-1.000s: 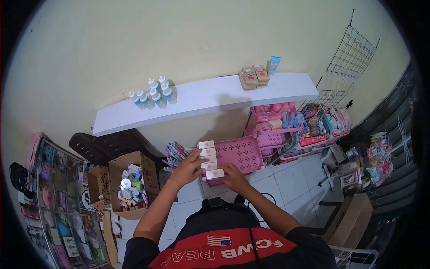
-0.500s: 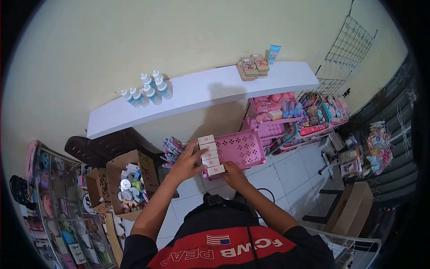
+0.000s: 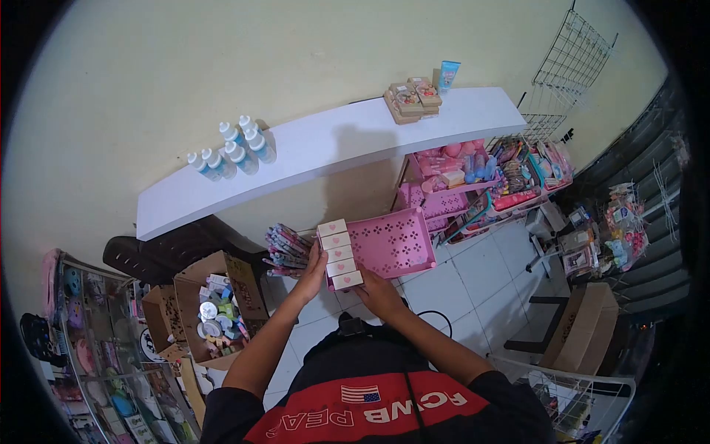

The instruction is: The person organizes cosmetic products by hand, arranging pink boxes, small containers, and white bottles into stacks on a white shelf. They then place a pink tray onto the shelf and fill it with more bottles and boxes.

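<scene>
My left hand [image 3: 313, 272] and my right hand [image 3: 378, 291] grip a row of several small white boxes with pink hearts [image 3: 339, 253], the left on the row's side and the right at its near end. The boxes are raised in front of me, beside the near-left edge of a pink perforated tray [image 3: 392, 243]. A bundle of slim packets [image 3: 285, 251] fans out just left of my left hand.
A long white shelf [image 3: 325, 152] on the wall carries several small bottles [image 3: 229, 152], stacked brown boxes [image 3: 410, 98] and a blue tube [image 3: 447, 74]. Pink racks of goods [image 3: 473, 177] stand right. Open cardboard boxes [image 3: 214, 303] sit at left, another [image 3: 584, 325] at right.
Both hands have lifted the row of heart boxes up and a little to the left, off the pink tray's edge. My view has tipped slightly.
</scene>
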Demonstrator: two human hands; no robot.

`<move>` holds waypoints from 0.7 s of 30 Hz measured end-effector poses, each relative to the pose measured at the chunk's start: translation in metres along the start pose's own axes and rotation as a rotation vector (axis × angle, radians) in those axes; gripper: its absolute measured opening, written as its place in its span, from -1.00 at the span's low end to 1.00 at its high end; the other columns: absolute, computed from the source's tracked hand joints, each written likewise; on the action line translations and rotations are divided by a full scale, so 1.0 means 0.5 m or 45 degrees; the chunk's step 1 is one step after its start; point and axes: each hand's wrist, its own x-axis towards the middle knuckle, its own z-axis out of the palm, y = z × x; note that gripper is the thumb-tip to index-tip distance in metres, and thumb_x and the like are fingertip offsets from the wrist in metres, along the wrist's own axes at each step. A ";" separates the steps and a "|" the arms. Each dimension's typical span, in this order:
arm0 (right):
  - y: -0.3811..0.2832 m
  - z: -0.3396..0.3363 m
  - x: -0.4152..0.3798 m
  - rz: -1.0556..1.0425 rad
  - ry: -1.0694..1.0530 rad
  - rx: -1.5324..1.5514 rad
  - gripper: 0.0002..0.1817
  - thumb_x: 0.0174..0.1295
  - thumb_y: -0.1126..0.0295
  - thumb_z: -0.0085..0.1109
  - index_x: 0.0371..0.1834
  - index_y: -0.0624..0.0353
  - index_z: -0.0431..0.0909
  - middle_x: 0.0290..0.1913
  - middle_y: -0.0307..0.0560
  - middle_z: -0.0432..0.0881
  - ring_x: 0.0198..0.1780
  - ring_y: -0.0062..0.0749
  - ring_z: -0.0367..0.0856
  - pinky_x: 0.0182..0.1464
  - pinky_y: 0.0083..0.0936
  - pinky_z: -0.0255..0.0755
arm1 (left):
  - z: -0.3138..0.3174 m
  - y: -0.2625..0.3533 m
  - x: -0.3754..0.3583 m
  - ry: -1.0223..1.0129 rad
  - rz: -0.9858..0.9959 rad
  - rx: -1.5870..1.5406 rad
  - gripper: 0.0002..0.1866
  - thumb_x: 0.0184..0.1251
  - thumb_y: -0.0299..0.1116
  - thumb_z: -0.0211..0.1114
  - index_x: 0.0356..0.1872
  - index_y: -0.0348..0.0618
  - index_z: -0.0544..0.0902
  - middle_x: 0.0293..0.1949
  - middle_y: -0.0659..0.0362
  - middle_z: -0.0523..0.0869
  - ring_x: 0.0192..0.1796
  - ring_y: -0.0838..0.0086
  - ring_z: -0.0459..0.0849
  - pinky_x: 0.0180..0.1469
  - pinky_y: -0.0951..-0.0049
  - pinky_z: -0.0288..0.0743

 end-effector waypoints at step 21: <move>-0.025 -0.050 0.020 -0.097 -0.218 -0.095 -0.34 0.29 0.33 0.41 0.42 0.31 0.39 -0.02 0.27 0.72 0.02 0.14 0.74 0.08 -0.07 0.61 | 0.093 0.114 -0.021 0.507 0.169 0.165 -0.20 0.68 -0.03 0.04 0.64 -0.45 0.05 0.65 -0.44 -0.05 0.71 -0.32 -0.16 0.69 -0.02 -0.13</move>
